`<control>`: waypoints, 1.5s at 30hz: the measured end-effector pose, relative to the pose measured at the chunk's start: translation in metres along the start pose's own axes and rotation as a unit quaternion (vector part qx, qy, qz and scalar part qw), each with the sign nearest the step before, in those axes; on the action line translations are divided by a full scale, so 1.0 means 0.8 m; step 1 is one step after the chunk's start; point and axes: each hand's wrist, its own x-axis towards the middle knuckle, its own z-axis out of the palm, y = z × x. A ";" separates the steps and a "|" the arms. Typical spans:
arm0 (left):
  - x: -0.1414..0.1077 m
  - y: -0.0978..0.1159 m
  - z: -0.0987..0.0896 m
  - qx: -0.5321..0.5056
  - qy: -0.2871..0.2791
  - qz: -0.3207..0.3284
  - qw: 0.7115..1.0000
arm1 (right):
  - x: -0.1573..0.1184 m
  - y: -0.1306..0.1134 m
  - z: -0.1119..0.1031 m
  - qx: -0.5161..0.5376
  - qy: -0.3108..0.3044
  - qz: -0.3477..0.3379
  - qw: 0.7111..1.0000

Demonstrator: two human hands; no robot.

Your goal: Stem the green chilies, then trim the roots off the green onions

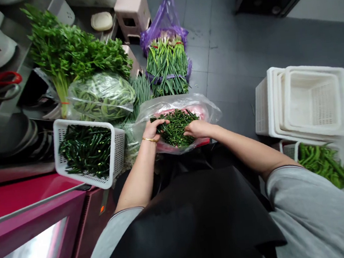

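A clear plastic bag (208, 108) with a red and pink layer lies open in front of me, full of thin green stems (177, 134). At its left side, my left hand (153, 132) is closed around a few dark green chili peppers. My right hand (197, 129) reaches into the bag from the right. Its fingers are pinched together at the stems, and what they hold is hidden. Left of the bag, a white basket (119, 151) holds many dark green chili peppers (85, 149).
Behind the bag lie garlic greens (167, 65) in purple plastic, bagged green beans (103, 97) and leafy celery (73, 53). White nested baskets (313, 100) and lighter green peppers (323, 163) are at right. A pink stool (132, 9) stands behind; red-handled scissors (5, 79) hang left.
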 end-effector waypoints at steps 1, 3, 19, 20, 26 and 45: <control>0.000 0.001 -0.001 0.000 -0.019 0.009 1.000 | 0.004 0.002 -0.004 0.043 0.019 0.023 0.999; -0.002 0.000 0.000 -0.015 -0.051 0.021 0.998 | 0.013 -0.003 -0.006 0.196 0.062 0.043 0.978; -0.039 -0.019 0.024 -0.091 -0.116 -0.038 0.988 | -0.005 -0.044 0.039 0.406 0.146 -0.017 0.902; -0.040 -0.019 0.024 -0.084 -0.101 -0.057 0.990 | -0.010 -0.049 0.041 0.321 0.183 -0.050 0.928; -0.037 -0.006 0.007 -0.070 -0.063 -0.117 0.989 | -0.020 -0.023 0.014 0.000 0.060 -0.143 0.988; 0.004 -0.007 0.031 0.048 -0.080 -0.011 0.996 | 0.070 0.016 -0.028 0.468 -0.013 0.123 0.875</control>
